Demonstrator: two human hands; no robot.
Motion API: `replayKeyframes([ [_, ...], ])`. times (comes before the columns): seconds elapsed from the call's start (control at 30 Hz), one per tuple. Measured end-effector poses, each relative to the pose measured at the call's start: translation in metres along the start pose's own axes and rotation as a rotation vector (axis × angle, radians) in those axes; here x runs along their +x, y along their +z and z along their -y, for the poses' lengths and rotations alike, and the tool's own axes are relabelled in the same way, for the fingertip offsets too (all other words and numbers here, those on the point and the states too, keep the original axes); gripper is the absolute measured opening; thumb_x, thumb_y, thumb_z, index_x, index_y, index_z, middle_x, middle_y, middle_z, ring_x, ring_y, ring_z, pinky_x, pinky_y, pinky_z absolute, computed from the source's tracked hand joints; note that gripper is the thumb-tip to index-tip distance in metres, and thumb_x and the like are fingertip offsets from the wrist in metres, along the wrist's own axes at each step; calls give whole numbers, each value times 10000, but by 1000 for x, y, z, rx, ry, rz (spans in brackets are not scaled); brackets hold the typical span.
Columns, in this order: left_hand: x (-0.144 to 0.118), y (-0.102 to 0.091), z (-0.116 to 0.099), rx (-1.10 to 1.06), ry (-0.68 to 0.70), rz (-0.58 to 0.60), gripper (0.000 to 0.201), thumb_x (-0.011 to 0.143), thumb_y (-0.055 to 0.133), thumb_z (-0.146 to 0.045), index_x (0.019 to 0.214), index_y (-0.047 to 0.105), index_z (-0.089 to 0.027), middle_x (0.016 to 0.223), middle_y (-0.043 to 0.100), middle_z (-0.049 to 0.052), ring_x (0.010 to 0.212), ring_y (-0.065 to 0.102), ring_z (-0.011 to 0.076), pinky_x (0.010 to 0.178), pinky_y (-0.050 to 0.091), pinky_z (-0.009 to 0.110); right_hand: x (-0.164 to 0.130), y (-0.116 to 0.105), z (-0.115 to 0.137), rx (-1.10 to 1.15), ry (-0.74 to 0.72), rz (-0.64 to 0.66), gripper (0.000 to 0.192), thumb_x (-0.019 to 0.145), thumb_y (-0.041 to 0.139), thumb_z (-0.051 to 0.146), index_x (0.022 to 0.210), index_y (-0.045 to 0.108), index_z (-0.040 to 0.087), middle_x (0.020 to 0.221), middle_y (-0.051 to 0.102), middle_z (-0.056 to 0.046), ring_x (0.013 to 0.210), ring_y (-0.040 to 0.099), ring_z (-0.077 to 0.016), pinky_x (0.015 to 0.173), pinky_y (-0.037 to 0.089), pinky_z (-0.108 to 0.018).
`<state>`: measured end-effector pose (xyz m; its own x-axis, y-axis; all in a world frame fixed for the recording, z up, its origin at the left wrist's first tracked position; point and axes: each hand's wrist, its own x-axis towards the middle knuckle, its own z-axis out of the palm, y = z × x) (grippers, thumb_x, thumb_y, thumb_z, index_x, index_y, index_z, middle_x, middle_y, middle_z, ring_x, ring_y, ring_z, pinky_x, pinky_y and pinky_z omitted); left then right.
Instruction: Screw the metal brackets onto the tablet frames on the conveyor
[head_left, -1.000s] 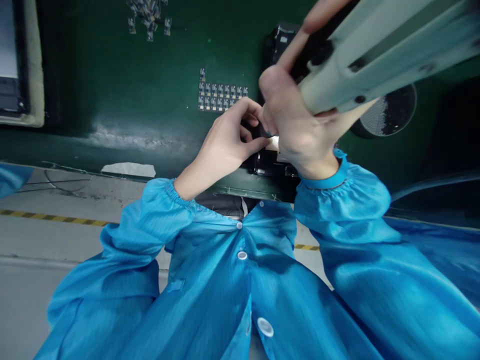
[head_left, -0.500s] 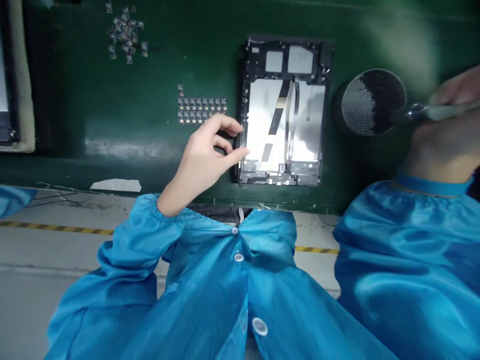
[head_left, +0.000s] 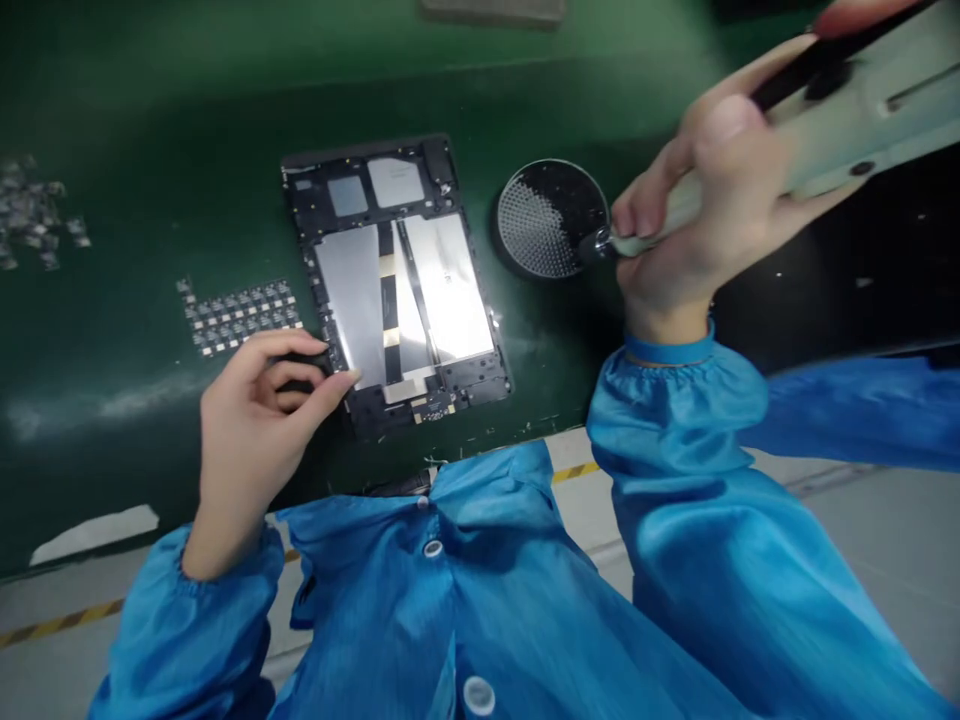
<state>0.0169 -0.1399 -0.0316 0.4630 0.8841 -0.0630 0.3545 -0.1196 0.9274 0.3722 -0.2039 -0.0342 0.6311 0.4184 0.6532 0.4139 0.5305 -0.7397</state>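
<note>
While the person in the blue coat [head_left: 480, 600] leans over the green desk [head_left: 150, 120], an opened tablet [head_left: 394, 285] lies flat on it, back cover off, its silvery plates and dark frame facing up and its long side tilted a little to the left. Their left hand [head_left: 255, 420] rests at the tablet's lower left corner: the thumb tip touches the frame's edge, and the curled fingers press against the side just above it. That grip is loose, pinching the rim rather than wrapped around it.

Their right hand [head_left: 697, 210] is raised to the right of the tablet, closed firmly around a pale electric screwdriver [head_left: 825, 110] whose body runs up and off the top right corner. Its metal tip [head_left: 600, 245] sits at the right edge of a round black dish [head_left: 551, 215] with a dotted surface, which stands just beside the tablet's upper right side. Whether the tip touches the dish I cannot tell.

Left of the tablet, near the left hand, a small sheet of tiny square parts [head_left: 240, 315] lies in neat rows. Farther left, by the edge of the view, a loose heap of similar pieces [head_left: 37, 215] is scattered. A strip of white tape [head_left: 94, 533] sticks to the desk's near edge.
</note>
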Motion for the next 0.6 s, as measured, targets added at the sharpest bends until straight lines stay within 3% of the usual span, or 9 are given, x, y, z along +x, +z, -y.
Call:
replayKeyframes([
  [0.07, 1, 0, -1, 8, 13, -17, 362, 758, 958, -107, 1046, 809, -268, 1206, 782, 16, 806, 754, 141, 625, 650, 238, 0, 5, -4, 50, -100, 35, 462, 1048, 758, 475, 1218, 412, 220, 791, 452, 85, 491, 340, 25, 449, 205, -163],
  [0.3, 0, 1, -2, 22, 28, -31, 399, 714, 937, -94, 1035, 845, -312, 1200, 785, 8, 789, 752, 176, 546, 575, 287, -2, 3, -17, 128, -154, 116, 584, 1047, 797, 660, 1244, 480, 211, 772, 495, 90, 472, 345, 37, 407, 206, -134],
  [0.6, 1, 1, 0, 9, 40, -24, 373, 737, 947, -74, 1034, 840, -273, 1193, 789, -5, 816, 759, 118, 637, 625, 198, -4, 7, -18, 145, -153, 126, 573, 1032, 819, 648, 1224, 511, 205, 742, 485, 91, 454, 336, 32, 391, 216, -124],
])
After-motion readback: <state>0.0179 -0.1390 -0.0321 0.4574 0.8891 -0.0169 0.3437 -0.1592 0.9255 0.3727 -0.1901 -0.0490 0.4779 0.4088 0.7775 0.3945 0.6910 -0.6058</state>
